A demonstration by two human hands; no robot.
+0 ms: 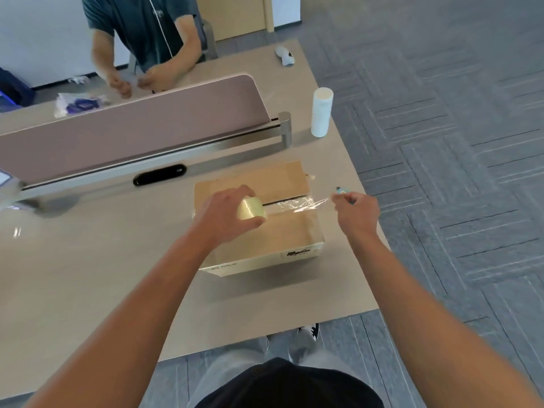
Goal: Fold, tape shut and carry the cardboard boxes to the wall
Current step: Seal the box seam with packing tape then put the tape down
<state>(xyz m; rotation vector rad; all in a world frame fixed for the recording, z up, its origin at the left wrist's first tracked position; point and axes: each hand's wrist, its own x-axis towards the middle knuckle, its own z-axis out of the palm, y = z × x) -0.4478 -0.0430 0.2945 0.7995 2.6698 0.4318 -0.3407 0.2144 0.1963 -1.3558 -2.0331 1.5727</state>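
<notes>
Taping step underway: cardboard box (259, 228) sat on the counter (103, 260), left hand (226, 213) gripped the tape roll (250, 209), right hand (354, 207) pinched the clear tape (300, 205) stretched over the seam; next probably press down, cut.

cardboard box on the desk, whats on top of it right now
Over the brown cardboard box, the left hand grips a yellowish tape roll; clear tape stretches along the flap seam to the right hand. Its contents stay hidden.
</notes>
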